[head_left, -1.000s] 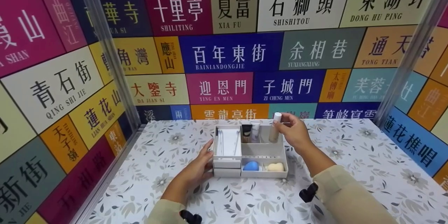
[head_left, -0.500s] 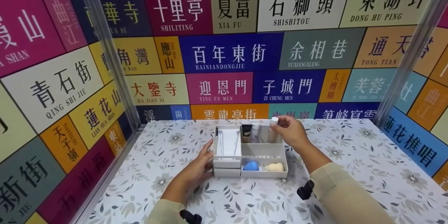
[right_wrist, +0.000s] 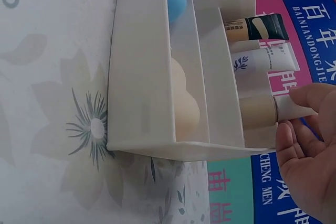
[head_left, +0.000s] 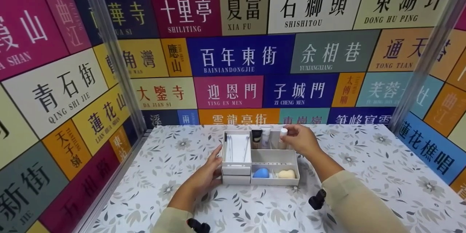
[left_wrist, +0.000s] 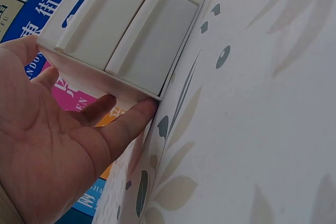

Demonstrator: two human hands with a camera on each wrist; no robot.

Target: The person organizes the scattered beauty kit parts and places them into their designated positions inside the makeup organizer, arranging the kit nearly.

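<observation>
A white desktop organizer (head_left: 275,156) stands on the table. My right hand (head_left: 304,140) pinches the white cap of a beige foundation bottle (right_wrist: 258,112), which is upright in the back right compartment. Beside it, a dark tube (right_wrist: 257,27) and a white tube (right_wrist: 265,59) share the back left compartment. My left hand (head_left: 205,171) rests its extended fingers against the organizer's left side, below two drawer fronts (left_wrist: 107,14) in the left wrist view. A blue makeup sponge (head_left: 261,173) and a cream makeup sponge (head_left: 286,173) lie in separate front compartments.
Thin white sticks (head_left: 229,147), perhaps cotton swabs, lie in the organizer's left top tray. A floral cloth (head_left: 364,160) covers the table. Colourful sign-printed walls (head_left: 240,54) rise behind and at both sides, with clear posts (head_left: 113,47) at the corners.
My right hand has lowered the foundation bottle and shifted it slightly left within the back right compartment. The left hand and the organizer have stayed in place.
</observation>
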